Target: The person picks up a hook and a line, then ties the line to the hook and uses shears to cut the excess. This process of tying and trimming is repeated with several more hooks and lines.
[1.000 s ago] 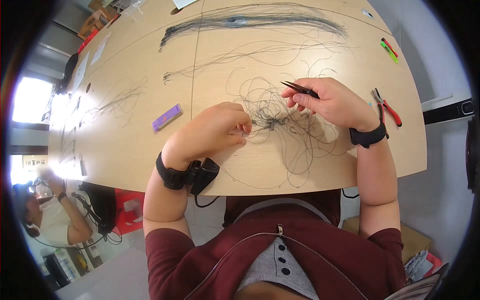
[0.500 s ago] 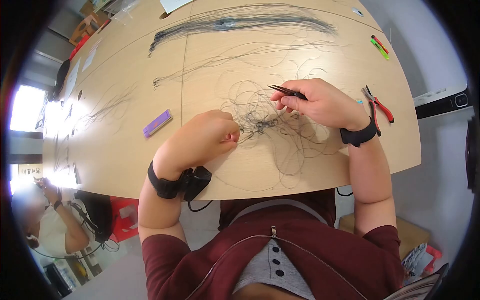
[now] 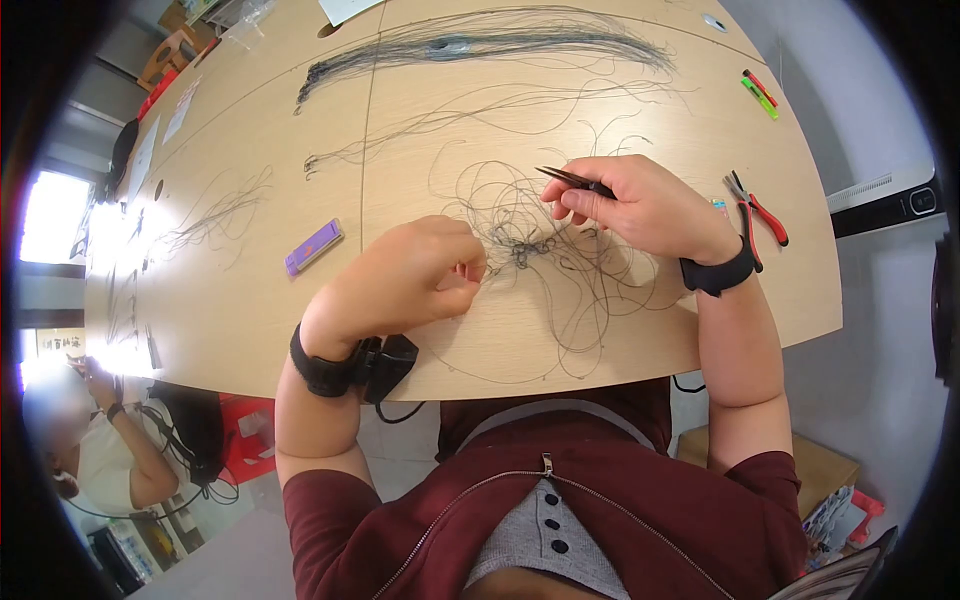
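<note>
At far left, beyond the table (image 3: 420,360), my remote feed shows a co-worker (image 3: 120,455) in a white top, one arm raised, near a red plastic stool (image 3: 247,435). On the tabletop, a loose spread of thin dark strands (image 3: 215,215) lies left of a purple case (image 3: 314,249). Farther back, I see a thick bundle of long strands (image 3: 540,38) stretched sideways, and nearer, a sparser bundle (image 3: 450,112) with hook-shaped left ends. The left hand (image 3: 415,270) is curled narrow at the left edge of a tangled heap of strands (image 3: 525,250); I cannot tell whether it pinches one. The heap lies between both hands, near the table's front edge. The right hand (image 3: 640,205) grips dark pointed tweezers (image 3: 577,180), tips aimed left above the heap. At right, I see red-handled pliers (image 3: 766,222) with their handles spread; farther back lies a green-and-red tool (image 3: 760,97).
</note>
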Motion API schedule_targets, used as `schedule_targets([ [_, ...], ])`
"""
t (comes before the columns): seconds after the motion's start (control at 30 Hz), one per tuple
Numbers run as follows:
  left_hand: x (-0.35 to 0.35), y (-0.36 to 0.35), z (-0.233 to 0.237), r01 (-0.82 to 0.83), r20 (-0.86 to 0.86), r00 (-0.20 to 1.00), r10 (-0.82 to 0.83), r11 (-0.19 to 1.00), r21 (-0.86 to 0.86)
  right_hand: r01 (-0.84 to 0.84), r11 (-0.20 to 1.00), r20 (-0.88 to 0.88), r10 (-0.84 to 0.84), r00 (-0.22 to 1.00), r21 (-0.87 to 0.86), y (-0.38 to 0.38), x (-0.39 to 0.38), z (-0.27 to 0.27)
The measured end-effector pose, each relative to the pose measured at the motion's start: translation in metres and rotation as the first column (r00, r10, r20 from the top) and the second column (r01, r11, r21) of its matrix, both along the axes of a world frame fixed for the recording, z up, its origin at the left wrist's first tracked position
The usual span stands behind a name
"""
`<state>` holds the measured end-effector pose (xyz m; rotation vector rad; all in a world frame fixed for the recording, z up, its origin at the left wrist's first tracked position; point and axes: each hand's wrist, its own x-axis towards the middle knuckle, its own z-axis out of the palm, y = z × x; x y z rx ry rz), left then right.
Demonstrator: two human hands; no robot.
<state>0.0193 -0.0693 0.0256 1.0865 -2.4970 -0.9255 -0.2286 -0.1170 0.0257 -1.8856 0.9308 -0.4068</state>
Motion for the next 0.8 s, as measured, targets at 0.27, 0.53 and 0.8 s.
schedule_targets([
  [0.27,-0.003,-0.001,0.008,-0.079,-0.391,0.789,0.474,0.709,0.701,0.075,0.997,0.246,-0.069,0.967,-0.012,0.02,0.013,0.016],
  [0.53,-0.006,-0.004,0.0,0.23,-0.508,0.574,0.643,0.468,0.853,0.079,0.993,0.326,-0.047,0.944,-0.086,0.033,0.027,0.012],
  [0.8,-0.011,-0.002,-0.003,0.259,-0.513,0.571,0.641,0.452,0.854,0.142,0.945,0.347,-0.033,0.937,-0.294,0.038,0.037,0.008],
])
